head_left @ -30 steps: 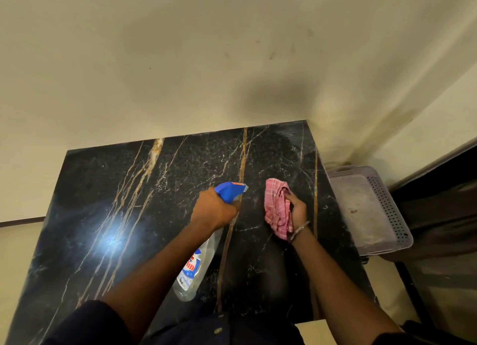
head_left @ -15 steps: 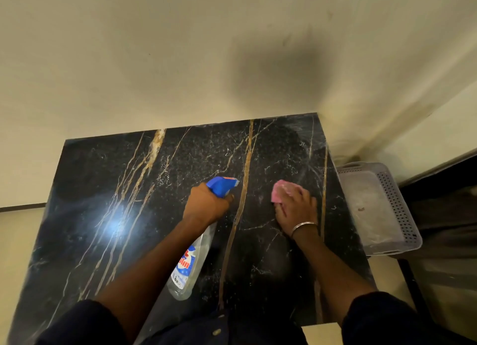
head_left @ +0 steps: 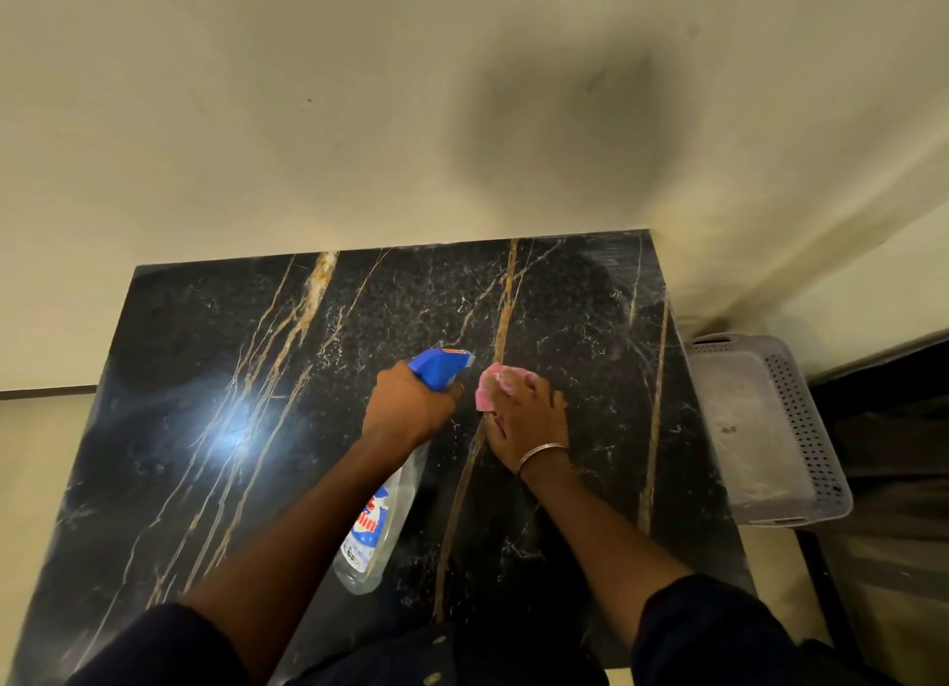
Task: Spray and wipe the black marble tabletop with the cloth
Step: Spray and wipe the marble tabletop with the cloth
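Black marble tabletop (head_left: 205,377) meets the cream wall (head_left: 257,120); open slab stretches leftward, and a grey basket (head_left: 801,428) sits beside its right edge. Left hand (head_left: 405,408) grips the spray bottle (head_left: 380,526). Right hand (head_left: 529,418) covers the pink cloth (head_left: 488,387) mid-slab, pressing or clutching, too blurred to tell.

My table (head_left: 267,357) is black marble shot through with gold and white veins. Its far edge sits against the wall, and a bright glare shows towards its left edge. A pink cloth (head_left: 485,397) lies on it right of centre, pressed under my right hand (head_left: 529,421).
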Demonstrator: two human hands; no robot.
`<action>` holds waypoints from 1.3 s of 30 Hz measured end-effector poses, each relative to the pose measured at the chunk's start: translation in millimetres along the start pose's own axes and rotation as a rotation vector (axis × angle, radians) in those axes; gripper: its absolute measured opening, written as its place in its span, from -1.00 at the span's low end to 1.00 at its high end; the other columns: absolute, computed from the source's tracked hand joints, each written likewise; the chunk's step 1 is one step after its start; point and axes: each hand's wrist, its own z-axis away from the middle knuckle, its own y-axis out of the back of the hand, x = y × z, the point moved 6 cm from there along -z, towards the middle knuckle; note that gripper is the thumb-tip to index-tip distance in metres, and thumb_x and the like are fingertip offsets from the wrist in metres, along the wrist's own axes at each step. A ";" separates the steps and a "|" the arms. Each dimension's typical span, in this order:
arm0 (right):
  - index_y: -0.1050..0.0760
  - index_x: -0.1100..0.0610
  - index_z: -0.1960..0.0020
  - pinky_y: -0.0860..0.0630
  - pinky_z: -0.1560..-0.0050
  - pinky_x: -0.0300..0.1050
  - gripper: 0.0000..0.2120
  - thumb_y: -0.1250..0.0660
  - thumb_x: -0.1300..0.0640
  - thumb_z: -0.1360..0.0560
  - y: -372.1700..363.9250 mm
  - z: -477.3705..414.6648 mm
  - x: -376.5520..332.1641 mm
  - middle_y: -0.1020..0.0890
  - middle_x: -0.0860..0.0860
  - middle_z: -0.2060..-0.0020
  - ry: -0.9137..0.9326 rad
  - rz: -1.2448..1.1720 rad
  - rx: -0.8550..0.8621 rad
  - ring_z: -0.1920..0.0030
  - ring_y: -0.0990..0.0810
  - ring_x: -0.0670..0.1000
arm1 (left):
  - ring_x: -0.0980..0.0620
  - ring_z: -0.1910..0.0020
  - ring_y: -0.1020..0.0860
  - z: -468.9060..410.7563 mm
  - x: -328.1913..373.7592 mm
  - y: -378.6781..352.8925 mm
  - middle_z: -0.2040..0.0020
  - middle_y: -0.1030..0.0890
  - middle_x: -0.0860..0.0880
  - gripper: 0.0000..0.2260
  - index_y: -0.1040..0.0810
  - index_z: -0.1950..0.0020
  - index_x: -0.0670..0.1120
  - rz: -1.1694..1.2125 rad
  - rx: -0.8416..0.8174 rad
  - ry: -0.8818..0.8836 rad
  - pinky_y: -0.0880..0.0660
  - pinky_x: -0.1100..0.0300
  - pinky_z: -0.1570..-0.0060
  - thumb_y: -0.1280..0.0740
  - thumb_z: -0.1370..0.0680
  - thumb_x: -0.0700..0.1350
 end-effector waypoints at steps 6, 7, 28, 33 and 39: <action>-0.39 -0.05 -0.39 -0.44 -0.11 0.10 -0.51 -0.27 -0.06 -0.47 24.4 11.7 115.3 -0.46 0.00 -0.34 -0.293 -0.014 0.100 -0.24 -0.40 0.15 | 0.16 0.31 -0.54 -7.2 -3.4 0.5 0.25 -0.56 0.05 -0.80 -0.53 -0.06 -0.07 0.015 -0.022 0.011 -0.40 0.36 0.34 -0.42 -0.49 -0.06; -0.38 -0.06 -0.40 -0.43 -0.11 0.11 -0.51 -0.27 -0.06 -0.47 28.7 13.8 134.8 -0.46 0.01 -0.35 -0.370 -0.021 0.109 -0.23 -0.40 0.17 | 0.15 0.30 -0.55 -8.1 -4.0 0.1 0.25 -0.57 0.04 -0.80 -0.53 -0.06 -0.07 0.022 -0.026 0.014 -0.41 0.35 0.34 -0.42 -0.49 -0.06; -0.37 -0.03 -0.42 -0.41 -0.09 0.12 -0.49 -0.27 -0.03 -0.48 33.4 -45.8 123.9 -0.45 0.07 -0.35 -0.276 -0.004 0.064 -0.19 -0.41 0.23 | 0.16 0.28 -0.56 -39.7 -9.9 -0.3 0.20 -0.58 0.03 -0.71 -0.52 -0.13 -0.06 0.003 -0.033 0.073 -0.40 0.36 0.36 -0.44 -0.45 -0.05; -0.38 -0.02 -0.40 -0.37 -0.14 0.14 -0.52 -0.26 -0.05 -0.49 33.1 -51.9 129.8 -0.44 0.10 -0.36 -0.506 -0.006 0.099 -0.21 -0.39 0.26 | 0.16 0.35 -0.54 -49.4 -5.9 3.0 0.26 -0.57 0.03 -0.78 -0.54 -0.06 -0.08 0.016 -0.015 0.074 -0.39 0.36 0.39 -0.43 -0.46 -0.08; -0.41 -0.03 -0.37 -0.43 -0.03 0.07 -0.48 -0.26 -0.09 -0.42 14.9 -81.6 20.2 -0.49 0.05 -0.29 -0.168 -0.029 0.046 -0.17 -0.43 0.19 | 0.17 0.35 -0.52 -60.5 -2.7 7.5 0.28 -0.54 0.05 -0.82 -0.52 -0.01 -0.06 0.050 0.034 0.075 -0.38 0.37 0.39 -0.44 -0.46 -0.10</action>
